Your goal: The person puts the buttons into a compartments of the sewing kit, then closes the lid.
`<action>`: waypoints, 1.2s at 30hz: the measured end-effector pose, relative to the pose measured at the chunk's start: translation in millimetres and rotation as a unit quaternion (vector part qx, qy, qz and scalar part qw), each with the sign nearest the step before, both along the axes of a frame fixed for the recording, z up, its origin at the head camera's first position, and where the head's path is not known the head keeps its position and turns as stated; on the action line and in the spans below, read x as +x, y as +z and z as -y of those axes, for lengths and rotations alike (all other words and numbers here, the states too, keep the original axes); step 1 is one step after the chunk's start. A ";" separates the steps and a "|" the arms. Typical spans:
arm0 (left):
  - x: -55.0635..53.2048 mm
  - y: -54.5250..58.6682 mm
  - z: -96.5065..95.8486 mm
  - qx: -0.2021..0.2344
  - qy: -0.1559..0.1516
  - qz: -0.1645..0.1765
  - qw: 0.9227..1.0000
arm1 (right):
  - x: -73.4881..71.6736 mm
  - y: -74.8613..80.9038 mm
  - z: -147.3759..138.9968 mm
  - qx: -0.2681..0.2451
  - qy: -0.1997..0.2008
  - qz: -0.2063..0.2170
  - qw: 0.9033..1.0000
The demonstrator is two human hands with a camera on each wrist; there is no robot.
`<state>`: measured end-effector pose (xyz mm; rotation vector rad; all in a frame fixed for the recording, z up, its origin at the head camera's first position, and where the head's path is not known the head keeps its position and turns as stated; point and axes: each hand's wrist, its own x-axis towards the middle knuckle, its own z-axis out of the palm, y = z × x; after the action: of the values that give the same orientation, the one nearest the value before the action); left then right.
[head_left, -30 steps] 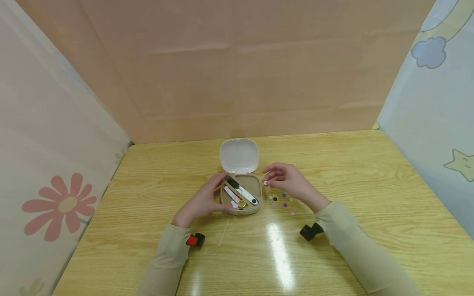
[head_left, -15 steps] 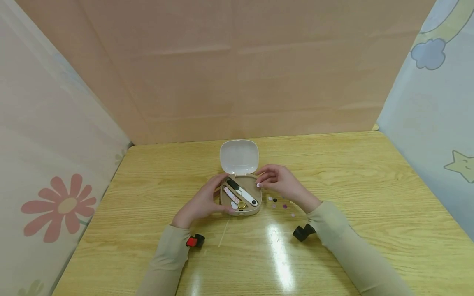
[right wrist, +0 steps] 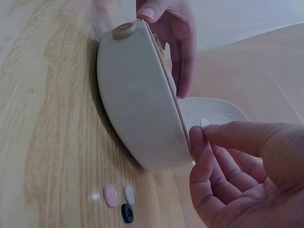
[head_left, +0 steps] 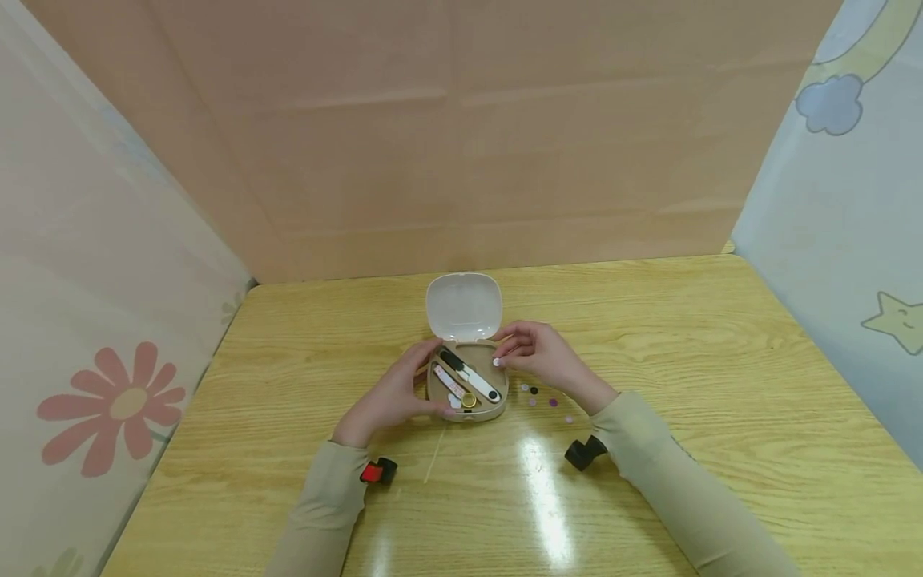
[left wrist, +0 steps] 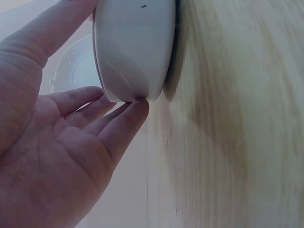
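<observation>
My left hand (head_left: 389, 394) grips a cream box (head_left: 485, 415) from its left side, thumb at the front and fingers toward the back. In the left wrist view, fingertips press the wall of the box (left wrist: 135, 47). The lid (head_left: 464, 306) stands raised behind. Between thumb and index finger, my right hand (head_left: 544, 354) pinches a small white button (head_left: 497, 362) over the box's right compartment. Inside lie a white tool with a black end (head_left: 479, 381), a pink-and-white strip (head_left: 449, 380), a gold ring-shaped piece (head_left: 469, 400) and white pieces (head_left: 454, 401).
Right of the box, several loose buttons lie on the wooden table (head_left: 649, 320), among them a black button (right wrist: 127, 213), a pink button (right wrist: 110, 195), a white button (right wrist: 129, 194) and a purple button (head_left: 553, 402). Fabric walls stand around the table.
My right hand has moved left with the white button, from beside the box to over its right compartment. The left hand keeps its grip on the box.
</observation>
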<state>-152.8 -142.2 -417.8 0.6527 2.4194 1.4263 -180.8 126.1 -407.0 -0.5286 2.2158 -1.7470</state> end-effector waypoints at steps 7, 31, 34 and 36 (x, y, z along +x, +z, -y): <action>0.6 -1.1 0.9 -0.010 0.001 -0.003 1.000 | 1.0 -2.5 1.6 0.003 -0.004 0.002 1.000; 17.5 34.9 -8.2 0.017 -0.006 0.016 1.000 | 2.5 -2.0 2.1 0.003 -0.009 0.002 1.000; 16.6 34.3 -7.9 0.021 -0.007 0.019 1.000 | 1.7 -1.8 2.0 0.006 -0.007 0.000 1.000; 16.2 34.2 -7.6 0.020 -0.008 0.019 1.000 | 0.9 -2.1 2.1 0.006 -0.005 0.001 1.000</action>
<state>-136.6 -134.6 -383.7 0.6457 2.3578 1.4717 -179.9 124.0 -409.1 -0.5135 2.2317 -1.7370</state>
